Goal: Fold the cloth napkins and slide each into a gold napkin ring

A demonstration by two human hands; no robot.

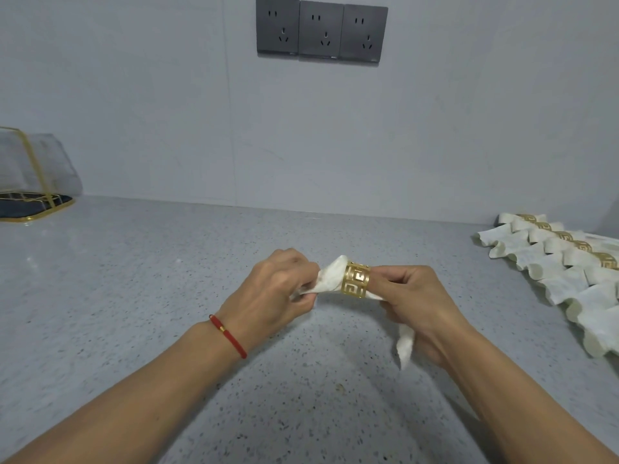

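Observation:
A white cloth napkin (pixel 330 277) passes through a gold napkin ring (pixel 356 280) with a cut-out key pattern, held above the grey speckled counter (pixel 167 296). My left hand (pixel 273 291) pinches the napkin's end that sticks out on the ring's left side. My right hand (pixel 418 301) grips the ring with its fingertips, and the napkin's other end (pixel 405 346) hangs down out of its palm. A red cord bracelet sits on my left wrist.
A row of several rolled napkins in gold rings (pixel 562 262) lies along the counter's right side. A gold-framed holder on a dark tray (pixel 33 202) stands at the far left. Three dark wall sockets (pixel 321 30) are above.

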